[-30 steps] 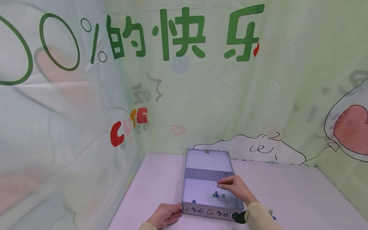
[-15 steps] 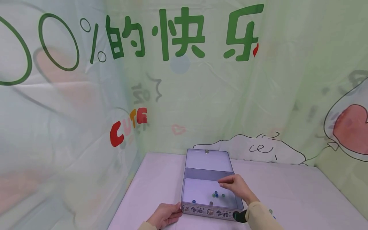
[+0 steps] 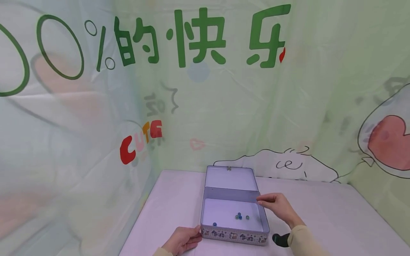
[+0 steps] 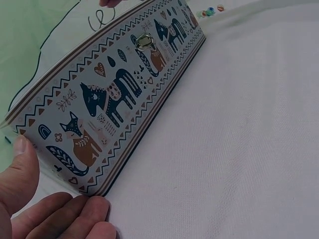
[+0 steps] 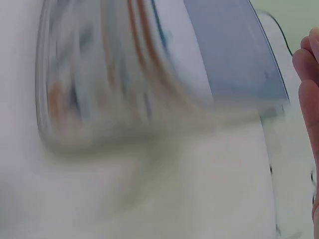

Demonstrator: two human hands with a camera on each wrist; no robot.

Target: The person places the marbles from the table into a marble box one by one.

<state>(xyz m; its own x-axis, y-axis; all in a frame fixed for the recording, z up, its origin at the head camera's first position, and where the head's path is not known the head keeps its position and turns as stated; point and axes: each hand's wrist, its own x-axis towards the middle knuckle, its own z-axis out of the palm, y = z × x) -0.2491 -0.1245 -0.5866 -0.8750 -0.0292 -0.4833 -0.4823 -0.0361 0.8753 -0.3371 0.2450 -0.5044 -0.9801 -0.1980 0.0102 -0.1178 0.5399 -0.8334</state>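
Note:
A tin box point(image 3: 235, 236) with animal patterns stands on the table, its lid point(image 3: 231, 178) raised at the back. Several glass marbles point(image 3: 240, 217) in blue and green lie inside, with one blue marble point(image 3: 215, 224) near the front wall. My left hand point(image 3: 184, 240) holds the front left corner; the left wrist view shows the thumb point(image 4: 22, 162) on one side and curled fingers point(image 4: 75, 214) at the lower edge. Above the box's right rim is my right hand point(image 3: 280, 208), thumb and fingers near each other, no marble visible between them. The right wrist view is blurred.
Beyond the box's right end, several loose marbles point(image 4: 209, 11) lie on the white tabletop point(image 4: 214, 134). A printed curtain point(image 3: 205, 106) encloses the back and sides. A dark wristband piece point(image 3: 281, 240) hangs at the right sleeve.
My right hand let go of a marble, which appeared near the box's front wall and is now out of sight. The hand then moved right. My left hand stays at the corner.

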